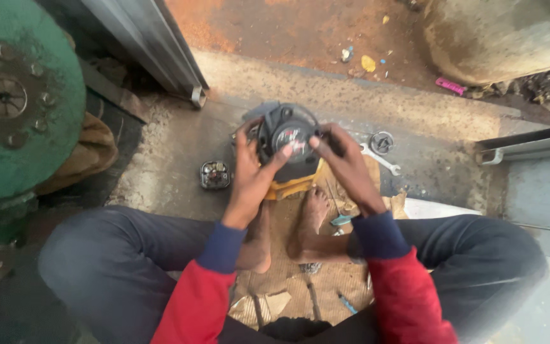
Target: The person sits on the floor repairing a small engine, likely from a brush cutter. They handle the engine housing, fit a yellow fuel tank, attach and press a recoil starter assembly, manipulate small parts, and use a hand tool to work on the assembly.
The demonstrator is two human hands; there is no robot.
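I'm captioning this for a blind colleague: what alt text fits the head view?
Seen from above, a seated person's left hand and right hand grip a round black motor part over a concrete floor. A spanner lies to the right, a small round part to the left.

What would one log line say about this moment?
left hand: grips round black motor housing, thumb on cap | right hand: grips same housing | nearby: silver spanner on concrete floor
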